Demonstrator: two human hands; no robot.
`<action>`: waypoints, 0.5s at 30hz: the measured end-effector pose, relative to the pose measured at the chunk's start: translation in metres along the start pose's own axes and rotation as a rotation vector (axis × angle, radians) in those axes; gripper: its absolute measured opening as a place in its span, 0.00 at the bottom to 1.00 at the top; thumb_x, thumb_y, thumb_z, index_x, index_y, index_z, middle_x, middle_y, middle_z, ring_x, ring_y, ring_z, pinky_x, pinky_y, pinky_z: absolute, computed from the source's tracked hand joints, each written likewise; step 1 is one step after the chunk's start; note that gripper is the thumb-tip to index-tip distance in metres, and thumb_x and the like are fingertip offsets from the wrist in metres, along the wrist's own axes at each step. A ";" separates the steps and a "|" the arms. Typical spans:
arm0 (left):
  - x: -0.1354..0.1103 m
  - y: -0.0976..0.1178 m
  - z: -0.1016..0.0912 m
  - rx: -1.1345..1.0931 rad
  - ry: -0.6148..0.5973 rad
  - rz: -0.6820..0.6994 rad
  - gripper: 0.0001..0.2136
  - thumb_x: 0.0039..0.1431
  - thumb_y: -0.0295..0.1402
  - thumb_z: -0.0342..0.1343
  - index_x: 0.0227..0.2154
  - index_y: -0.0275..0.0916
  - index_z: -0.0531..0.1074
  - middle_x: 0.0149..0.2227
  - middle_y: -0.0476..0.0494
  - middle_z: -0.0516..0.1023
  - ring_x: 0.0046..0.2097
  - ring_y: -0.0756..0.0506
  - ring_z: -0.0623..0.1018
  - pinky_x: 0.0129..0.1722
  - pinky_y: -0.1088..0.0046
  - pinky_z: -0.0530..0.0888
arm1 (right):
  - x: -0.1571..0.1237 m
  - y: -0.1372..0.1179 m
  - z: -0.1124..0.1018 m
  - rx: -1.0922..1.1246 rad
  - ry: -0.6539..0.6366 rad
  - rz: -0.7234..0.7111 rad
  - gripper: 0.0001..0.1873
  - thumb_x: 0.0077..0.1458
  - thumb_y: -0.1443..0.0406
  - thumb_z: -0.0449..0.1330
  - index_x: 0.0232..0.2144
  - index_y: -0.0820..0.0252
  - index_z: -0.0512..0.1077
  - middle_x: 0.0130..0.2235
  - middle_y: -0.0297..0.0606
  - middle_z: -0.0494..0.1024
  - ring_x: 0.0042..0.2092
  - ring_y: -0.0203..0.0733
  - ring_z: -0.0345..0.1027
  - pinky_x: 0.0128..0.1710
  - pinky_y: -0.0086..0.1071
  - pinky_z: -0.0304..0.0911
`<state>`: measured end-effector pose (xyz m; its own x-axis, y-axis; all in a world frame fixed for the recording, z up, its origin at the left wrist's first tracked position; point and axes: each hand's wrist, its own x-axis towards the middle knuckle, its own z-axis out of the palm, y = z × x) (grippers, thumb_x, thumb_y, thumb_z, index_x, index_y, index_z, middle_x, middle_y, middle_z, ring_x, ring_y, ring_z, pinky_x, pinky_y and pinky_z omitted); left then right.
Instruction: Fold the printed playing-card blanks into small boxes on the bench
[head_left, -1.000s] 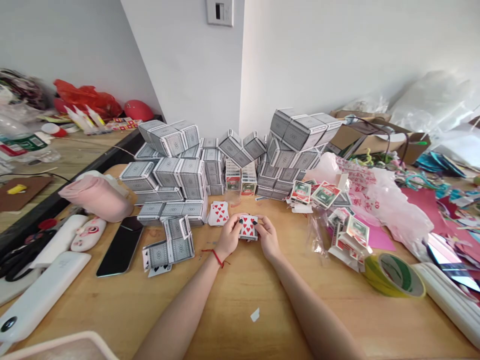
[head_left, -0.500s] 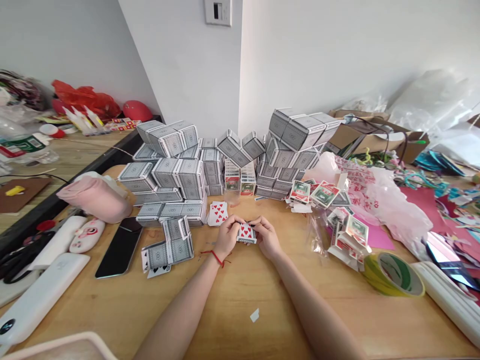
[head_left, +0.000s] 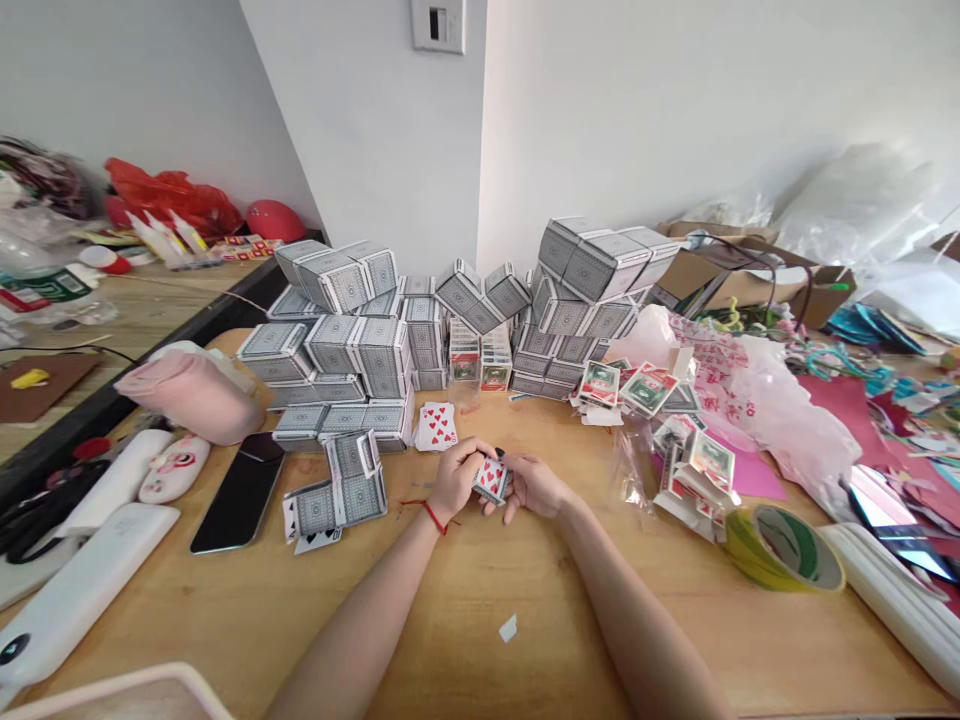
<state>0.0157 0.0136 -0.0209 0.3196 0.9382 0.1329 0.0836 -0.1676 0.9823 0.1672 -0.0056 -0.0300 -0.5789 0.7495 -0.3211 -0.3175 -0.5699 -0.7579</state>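
Between my two hands is a playing card [head_left: 491, 478] showing red hearts, with patterned edges that look folded. My left hand [head_left: 454, 478] wears a red string bracelet and grips the card's left side. My right hand [head_left: 536, 485] holds its right side, thumb at the top corner and fingers partly underneath. Just behind my left hand a small pile of heart cards [head_left: 436, 426] lies face up. To the left, joined grey-backed folded cards [head_left: 352, 485] rest on the table, with two face-up cards poking out beneath.
Stacks of card-made blocks [head_left: 360, 345] stand at the back left, more blocks [head_left: 592, 265] at the back right. A phone [head_left: 238, 495] and pink roll [head_left: 191, 392] lie left. Opened card boxes [head_left: 697, 470], a yellow tape roll [head_left: 784, 548] and plastic bags are right. A paper scrap [head_left: 508, 628] lies in front.
The card has turned and tilted in my hands. My right hand has rolled over, its fingers now reaching under the card. The stacks have stayed put.
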 end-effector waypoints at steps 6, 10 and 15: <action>0.000 0.003 -0.002 -0.036 -0.006 0.053 0.09 0.47 0.29 0.44 0.22 0.36 0.70 0.24 0.48 0.70 0.27 0.51 0.68 0.27 0.76 0.64 | 0.001 0.006 -0.008 0.064 -0.083 -0.025 0.13 0.57 0.62 0.47 0.38 0.68 0.63 0.28 0.47 0.77 0.25 0.39 0.72 0.19 0.26 0.67; 0.005 0.000 -0.005 -0.125 0.066 0.035 0.12 0.51 0.32 0.44 0.30 0.36 0.72 0.32 0.44 0.74 0.34 0.48 0.71 0.33 0.73 0.67 | 0.005 0.007 -0.006 0.078 -0.014 -0.138 0.13 0.56 0.61 0.51 0.37 0.67 0.64 0.29 0.46 0.76 0.28 0.40 0.73 0.21 0.27 0.68; 0.009 -0.007 0.000 -0.125 0.091 -0.059 0.14 0.51 0.39 0.48 0.34 0.35 0.71 0.32 0.44 0.75 0.32 0.48 0.72 0.31 0.74 0.68 | 0.009 0.006 0.002 0.035 0.101 -0.312 0.14 0.51 0.59 0.56 0.35 0.66 0.67 0.29 0.44 0.76 0.33 0.43 0.73 0.27 0.34 0.71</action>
<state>0.0184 0.0235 -0.0263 0.2303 0.9698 0.0799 -0.0203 -0.0773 0.9968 0.1584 -0.0030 -0.0361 -0.3729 0.9183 -0.1329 -0.4942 -0.3177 -0.8092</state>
